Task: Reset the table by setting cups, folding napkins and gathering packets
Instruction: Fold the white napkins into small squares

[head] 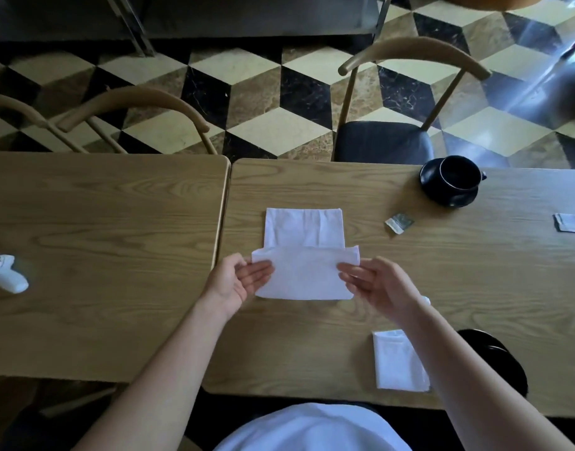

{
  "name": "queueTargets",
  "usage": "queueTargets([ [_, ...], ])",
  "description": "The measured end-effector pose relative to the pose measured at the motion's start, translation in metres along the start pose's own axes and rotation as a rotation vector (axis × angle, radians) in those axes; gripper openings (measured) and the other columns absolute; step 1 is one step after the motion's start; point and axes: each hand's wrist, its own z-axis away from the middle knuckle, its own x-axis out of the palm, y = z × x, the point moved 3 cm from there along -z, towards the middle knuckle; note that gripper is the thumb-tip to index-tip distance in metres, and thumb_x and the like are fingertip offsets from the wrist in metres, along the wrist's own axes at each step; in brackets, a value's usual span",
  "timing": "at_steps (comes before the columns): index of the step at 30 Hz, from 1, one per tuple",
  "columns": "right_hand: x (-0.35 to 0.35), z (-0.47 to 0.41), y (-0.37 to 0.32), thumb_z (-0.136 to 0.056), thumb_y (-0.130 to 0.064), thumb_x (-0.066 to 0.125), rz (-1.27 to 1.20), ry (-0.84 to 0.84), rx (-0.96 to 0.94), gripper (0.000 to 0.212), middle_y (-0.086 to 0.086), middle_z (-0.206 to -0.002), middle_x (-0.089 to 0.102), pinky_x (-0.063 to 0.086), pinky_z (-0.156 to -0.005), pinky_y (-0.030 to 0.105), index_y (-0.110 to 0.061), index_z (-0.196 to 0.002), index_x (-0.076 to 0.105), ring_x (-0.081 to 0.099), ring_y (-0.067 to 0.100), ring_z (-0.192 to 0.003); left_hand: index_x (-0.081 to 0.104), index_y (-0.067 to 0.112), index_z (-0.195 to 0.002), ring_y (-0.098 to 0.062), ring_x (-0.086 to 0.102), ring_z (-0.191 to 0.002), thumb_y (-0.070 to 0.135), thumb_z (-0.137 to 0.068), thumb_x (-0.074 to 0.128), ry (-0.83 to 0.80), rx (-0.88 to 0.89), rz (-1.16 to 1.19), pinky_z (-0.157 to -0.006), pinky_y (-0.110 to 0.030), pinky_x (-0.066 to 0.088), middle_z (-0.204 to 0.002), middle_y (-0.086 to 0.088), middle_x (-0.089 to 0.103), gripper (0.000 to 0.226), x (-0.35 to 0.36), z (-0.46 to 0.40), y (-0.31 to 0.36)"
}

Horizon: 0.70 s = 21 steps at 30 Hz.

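Observation:
A white napkin (304, 229) lies on the right wooden table (475, 275), its near half folded up and over. My left hand (239, 281) grips the folded flap's left edge, and my right hand (374, 281) grips its right edge. A second napkin (400, 361), folded, rests near the table's front edge beside my right forearm. A black cup on a black saucer (452, 182) stands at the far right. A greenish packet (399, 222) lies near the cup, and a white packet (570, 222) lies at the right edge. Another black cup (497, 356) shows partly behind my right arm.
A second wooden table (100, 255) adjoins on the left, carrying a white object (6, 271) near its left edge. Wooden chairs (410, 92) stand across the tables on a chequered floor. My white shirt (312, 431) fills the bottom of the view.

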Motion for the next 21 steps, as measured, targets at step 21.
queueTargets([
  [21, 0.005, -0.182, -0.063, -0.085, -0.026, 0.065, 1.016, 0.371, -0.153, 0.019, -0.005, -0.057, 0.069, 0.062, -0.062, 0.037, -0.014, -0.07, 0.066, 0.063, 0.008, -0.048, 0.058, 0.018, -0.074, -0.019, 0.044, -0.05, 0.021, -0.081, 0.068, 0.426, 0.211, -0.828, -0.047, -0.023, 0.032, -0.063, -0.004, 0.056, 0.012, 0.047, -0.17, 0.046],
])
